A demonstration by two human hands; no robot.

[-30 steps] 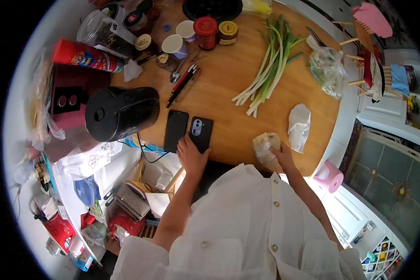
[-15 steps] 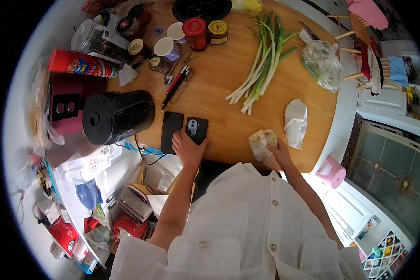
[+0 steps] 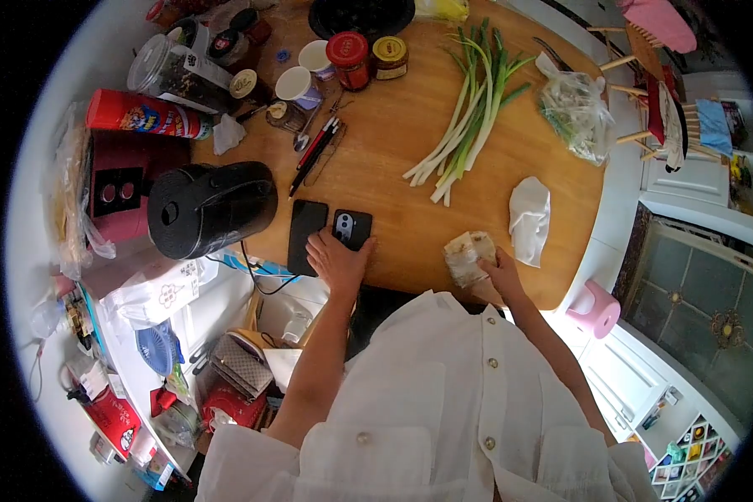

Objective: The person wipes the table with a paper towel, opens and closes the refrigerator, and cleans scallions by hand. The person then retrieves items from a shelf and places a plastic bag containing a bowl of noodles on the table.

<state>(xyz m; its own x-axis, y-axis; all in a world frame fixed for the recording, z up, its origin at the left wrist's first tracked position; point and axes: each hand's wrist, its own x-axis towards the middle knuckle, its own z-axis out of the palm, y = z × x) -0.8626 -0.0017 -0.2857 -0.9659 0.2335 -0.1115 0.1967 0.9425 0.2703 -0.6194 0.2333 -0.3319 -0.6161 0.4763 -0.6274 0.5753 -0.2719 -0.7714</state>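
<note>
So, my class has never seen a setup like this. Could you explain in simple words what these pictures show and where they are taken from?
There is no robot here: a person works with two bare hands. Every picture comes from one camera worn on the head, looking forward and down, so the white shirt fills the bottom.

The left hand rests on a black phone with a camera bump and a flat black slab beside it. The right hand holds a pale, stained bundle; whether it is cloth or wrapping, I cannot tell.

On the wooden table lie spring onions, a clear plastic bag and a white piece, perhaps cloth. Farther left are pens and a bulky black container.
</note>
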